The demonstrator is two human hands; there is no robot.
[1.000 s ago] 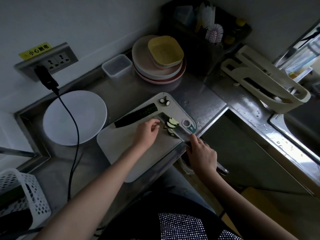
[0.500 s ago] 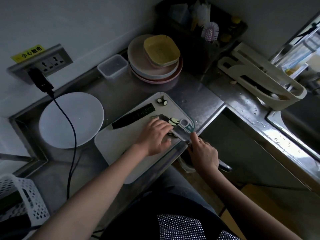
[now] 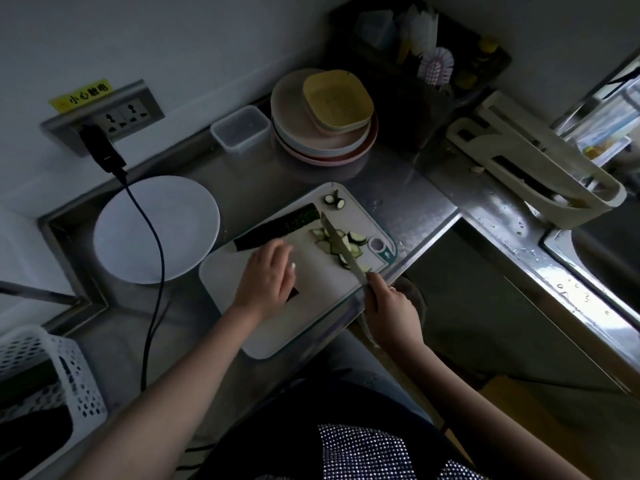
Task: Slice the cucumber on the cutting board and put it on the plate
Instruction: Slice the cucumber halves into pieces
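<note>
Two hands over cutting board (image 3: pixel 311 306) | right hand (image 3: pixel 391 306) clenched on knife (image 3: pixel 341 245), blade among slices (image 3: pixel 341 244) | left hand (image 3: pixel 268 275) loosely spread, palm down, grasp unclear | uncut cucumber (image 3: pixel 277 227) on board's far edge | plate (image 3: pixel 156 230) left, bare

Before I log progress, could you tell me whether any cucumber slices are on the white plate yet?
No, the white plate is bare, and the slices lie on the cutting board.
</note>
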